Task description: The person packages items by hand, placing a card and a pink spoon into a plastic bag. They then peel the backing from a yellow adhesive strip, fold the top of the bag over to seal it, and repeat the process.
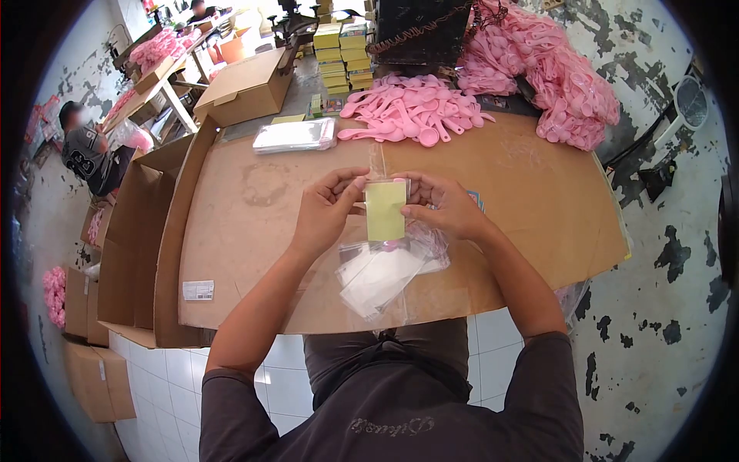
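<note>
Both my hands hold up a small yellow card (pixel 385 212) above the cardboard-covered table; it appears to sit inside a clear plastic bag. My left hand (pixel 331 206) pinches the upper left corner. On the other side, my right hand (pixel 446 204) grips the right edge between thumb and fingers. Just below the card lies a loose pile of clear plastic bags (pixel 385 277), with a little pink showing among them. Part of a blue printed item (pixel 476 200) peeks out behind my right hand.
Pink plastic spoons (pixel 416 112) are heaped at the back, beside a stack of clear bags (pixel 295 135) and yellow card stacks (pixel 332 65). Bagged pink items (pixel 570 85) fill the back right. An open carton (pixel 146 239) stands left; a person (pixel 88 150) sits beyond.
</note>
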Demonstrator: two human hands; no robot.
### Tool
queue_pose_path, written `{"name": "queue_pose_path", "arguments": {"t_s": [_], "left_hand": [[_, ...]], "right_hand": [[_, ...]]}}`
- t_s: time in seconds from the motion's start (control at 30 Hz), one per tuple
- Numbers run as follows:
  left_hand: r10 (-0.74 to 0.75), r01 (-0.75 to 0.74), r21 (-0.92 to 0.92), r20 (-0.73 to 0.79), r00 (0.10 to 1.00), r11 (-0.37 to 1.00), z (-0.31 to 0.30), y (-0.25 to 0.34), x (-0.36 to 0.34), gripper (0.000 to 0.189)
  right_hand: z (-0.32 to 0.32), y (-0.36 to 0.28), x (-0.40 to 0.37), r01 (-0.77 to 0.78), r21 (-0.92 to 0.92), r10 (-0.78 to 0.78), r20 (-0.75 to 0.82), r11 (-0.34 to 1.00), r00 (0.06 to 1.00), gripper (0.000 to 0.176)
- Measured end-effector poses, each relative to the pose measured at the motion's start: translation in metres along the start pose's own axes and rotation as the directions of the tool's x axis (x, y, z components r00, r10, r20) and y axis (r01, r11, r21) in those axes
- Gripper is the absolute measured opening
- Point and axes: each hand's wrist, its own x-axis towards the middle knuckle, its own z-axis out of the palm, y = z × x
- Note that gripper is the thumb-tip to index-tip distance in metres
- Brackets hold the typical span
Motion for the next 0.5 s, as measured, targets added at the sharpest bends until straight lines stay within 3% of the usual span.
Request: {"name": "queue_pose_path", "arguments": {"t_s": [0.03,0.13,0.17,0.27,0.33,0.37,0.43,0.47,0.5], "left_hand": [[-0.015,0.015,-0.021,-0.004,1.000,1.000,0.001,0.004,-0.002,0.028],[-0.054,0.033,0.161,0.125,0.991,0.986,-0.001,0.000,-0.010,0.029],[-0.175,0.120,0.273,0.187,0.966,0.954,-0.010,0.002,-0.011,0.025],[-0.160,0.133,0.205,0.120,0.980,0.970,-0.021,0.016,-0.022,0.023],[-0.071,0.074,0.188,-0.024,0.997,0.979,-0.044,0.026,-0.032,0.019],[0.016,0.015,0.187,-0.164,0.986,0.982,-0.061,0.027,-0.040,0.021],[0.278,-0.297,0.035,-0.474,0.835,0.954,-0.091,0.024,-0.052,0.031],[0.211,-0.443,-0.180,-0.686,0.697,0.878,-0.102,0.025,-0.055,0.039],[0.168,-0.450,-0.270,-0.671,0.722,0.851,-0.094,0.036,-0.060,0.046]], "right_hand": [[0.000,0.002,0.000,0.002,0.005,-0.002,-0.013,1.000,1.000,0.054],[0.001,-0.001,0.000,0.040,0.048,-0.039,-0.019,0.998,0.999,0.054],[0.001,-0.002,0.000,0.056,0.068,-0.056,-0.015,0.996,0.998,0.054],[-0.018,0.000,-0.004,0.068,-0.061,-0.074,-0.112,0.996,0.991,0.047],[-0.041,-0.013,-0.010,-0.075,-0.380,-0.010,-0.215,0.922,0.977,0.042],[-0.054,-0.018,-0.014,-0.153,-0.518,0.007,-0.272,0.842,0.962,0.039],[-0.083,-0.006,-0.024,-0.145,-0.692,-0.057,-0.260,0.707,0.964,0.037],[-0.096,0.001,-0.031,-0.142,-0.766,-0.085,-0.249,0.627,0.965,0.037],[-0.104,0.001,-0.037,-0.156,-0.809,-0.048,-0.222,0.567,0.974,0.037]]}}
